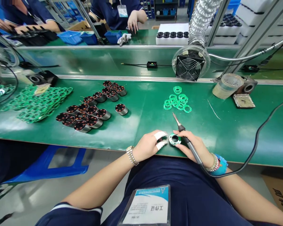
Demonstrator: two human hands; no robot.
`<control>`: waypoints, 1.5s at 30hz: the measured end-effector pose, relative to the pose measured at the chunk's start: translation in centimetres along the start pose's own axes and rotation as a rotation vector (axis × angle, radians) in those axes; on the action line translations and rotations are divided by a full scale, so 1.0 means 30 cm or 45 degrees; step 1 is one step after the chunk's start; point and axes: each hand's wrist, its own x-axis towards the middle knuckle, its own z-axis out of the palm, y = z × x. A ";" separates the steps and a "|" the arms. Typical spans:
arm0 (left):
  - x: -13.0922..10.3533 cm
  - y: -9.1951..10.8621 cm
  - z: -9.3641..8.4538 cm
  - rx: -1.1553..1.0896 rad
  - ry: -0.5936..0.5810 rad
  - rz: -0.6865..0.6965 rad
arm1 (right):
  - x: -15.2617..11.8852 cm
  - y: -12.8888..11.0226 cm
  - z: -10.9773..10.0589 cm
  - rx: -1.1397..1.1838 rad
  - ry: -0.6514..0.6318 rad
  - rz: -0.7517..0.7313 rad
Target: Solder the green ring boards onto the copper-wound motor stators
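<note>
My right hand (196,146) holds a soldering iron (190,145), its tip pointing up and away toward the loose boards. The thumb and fingertips of the same hand touch a motor stator topped by a green ring-shaped circuit board (174,139), at the table's front edge. My left hand (151,144), with white covers on thumb and forefinger, is just left of that piece; its fingers are apart with a small gap to it. Several green ring boards (179,101) lie loosely beyond my hands. To the left stand several motor stators with copper windings (91,111), one (121,109) set apart.
A large stack of joined green boards (41,102) lies at the left. An extractor fan (188,67) hangs at the back. Right of it are a tape-wrapped cup (227,86), a sponge tray (244,101) and a wire (213,109). The iron's cable (257,141) loops rightward. Co-workers sit opposite.
</note>
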 end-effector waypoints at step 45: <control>0.069 -0.023 0.016 -0.632 -0.087 -0.110 | -0.004 0.000 0.002 0.028 0.012 -0.005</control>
